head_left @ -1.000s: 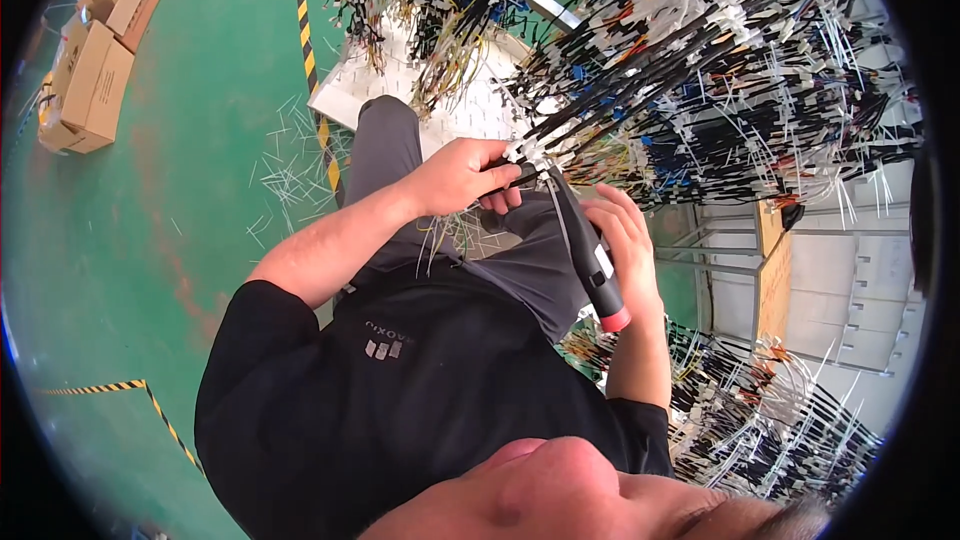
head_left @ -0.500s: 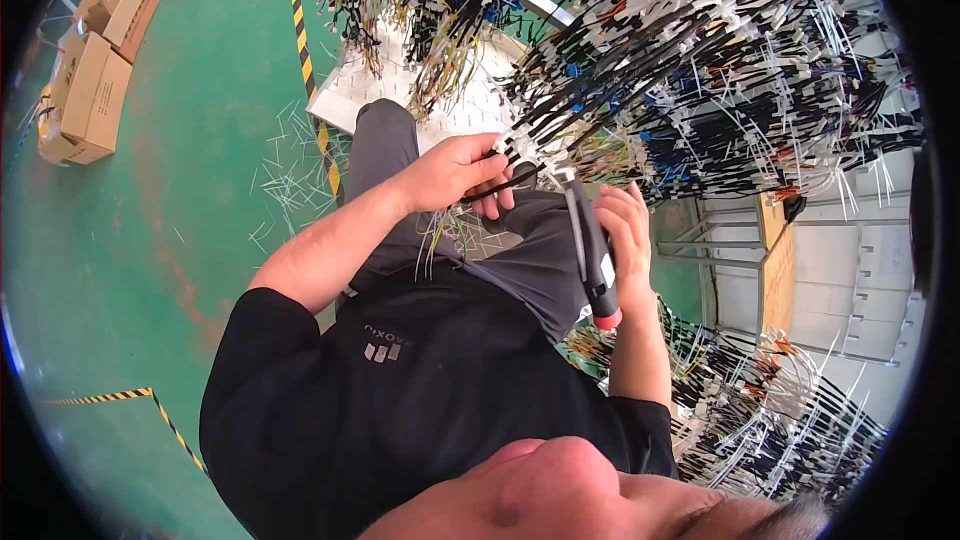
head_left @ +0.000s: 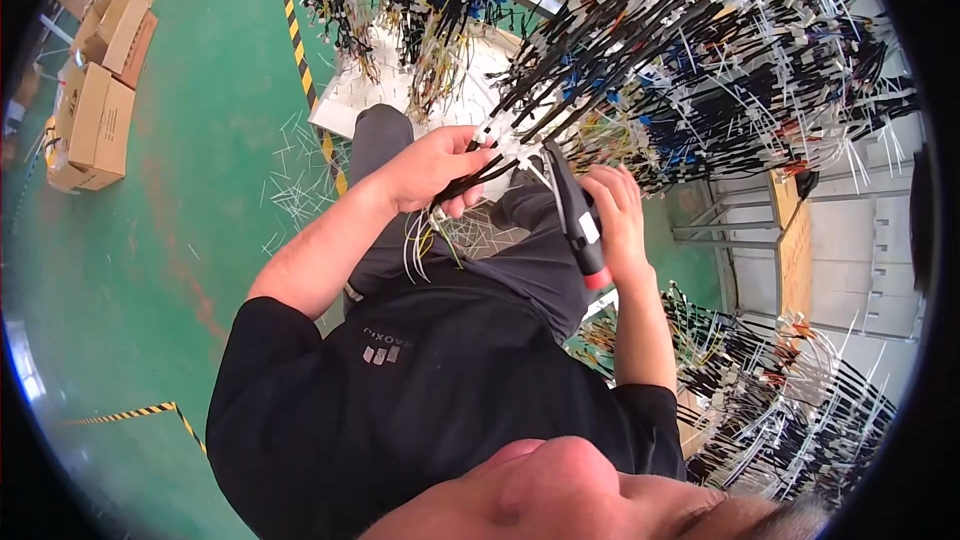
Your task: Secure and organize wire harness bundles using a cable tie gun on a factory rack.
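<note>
My left hand (head_left: pixel 438 170) is closed around a black wire harness (head_left: pixel 462 185), whose loose white and yellow wire ends hang below the fingers. Beside it, white ties and connectors (head_left: pixel 515 148) cluster where several black cables meet. My right hand (head_left: pixel 615 210) grips a black cable tie gun (head_left: pixel 574 202) with a red rear end. Its nose points up and to the left, close to the white ties; whether it touches one I cannot tell. The fingers on the gun's far side are partly hidden. From the cluster, the black cables run up and right into a large hanging mass of harnesses (head_left: pixel 680 50).
A white board (head_left: pixel 345 105) stands beyond my knees. Cut tie ends (head_left: pixel 290 180) litter the green floor (head_left: pixel 190 230) near a black-and-yellow stripe (head_left: pixel 297 35). Cardboard boxes (head_left: pixel 100 130) line the far left. More harnesses (head_left: pixel 780 410) hang at the lower right, below a wooden panel (head_left: pixel 793 260).
My left hand has shifted slightly left with the harness, and more wire ends show below it. The tie gun's nose has moved up and left. Both hands keep their hold.
</note>
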A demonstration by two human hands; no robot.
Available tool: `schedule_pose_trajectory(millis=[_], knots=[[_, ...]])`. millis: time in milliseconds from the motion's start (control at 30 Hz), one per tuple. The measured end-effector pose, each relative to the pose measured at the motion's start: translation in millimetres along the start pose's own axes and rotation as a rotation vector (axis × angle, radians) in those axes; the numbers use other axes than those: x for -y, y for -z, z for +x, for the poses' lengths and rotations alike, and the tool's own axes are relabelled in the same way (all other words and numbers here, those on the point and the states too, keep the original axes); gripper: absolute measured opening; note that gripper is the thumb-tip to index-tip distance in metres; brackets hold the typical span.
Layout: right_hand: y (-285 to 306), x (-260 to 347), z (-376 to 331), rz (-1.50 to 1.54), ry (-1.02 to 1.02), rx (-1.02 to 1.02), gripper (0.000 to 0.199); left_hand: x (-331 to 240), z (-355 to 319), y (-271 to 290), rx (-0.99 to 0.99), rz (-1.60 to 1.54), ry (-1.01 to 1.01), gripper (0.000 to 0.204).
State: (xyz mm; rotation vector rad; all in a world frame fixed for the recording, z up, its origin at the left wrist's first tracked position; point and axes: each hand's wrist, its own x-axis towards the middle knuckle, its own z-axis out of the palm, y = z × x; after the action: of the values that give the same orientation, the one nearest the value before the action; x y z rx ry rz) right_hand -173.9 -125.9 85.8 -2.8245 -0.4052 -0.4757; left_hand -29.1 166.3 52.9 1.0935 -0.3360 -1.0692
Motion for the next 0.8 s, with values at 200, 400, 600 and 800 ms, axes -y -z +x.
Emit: schedule_pose_trajectory(millis=[200, 400, 600, 800], knots=[[-3, 20, 8, -0.168, 0.052, 0.003, 0.040, 2, 2, 6, 0.229, -0.048, 0.016, 0.050], [-4, 13, 5, -0.082, -0.026, -0.064, 0.043, 7, 4, 11, 0.131, -0.041, 0.010, 0.040], [2, 1, 6, 0.561, -0.133, 0.025, 0.036, 5, 5, 6, 0.067, -0.015, 0.051, 0.028], [9, 7, 15, 0.643, -0.048, 0.102, 0.034, 2, 2, 1, 0.066, 0.001, 0.040, 0.033]])
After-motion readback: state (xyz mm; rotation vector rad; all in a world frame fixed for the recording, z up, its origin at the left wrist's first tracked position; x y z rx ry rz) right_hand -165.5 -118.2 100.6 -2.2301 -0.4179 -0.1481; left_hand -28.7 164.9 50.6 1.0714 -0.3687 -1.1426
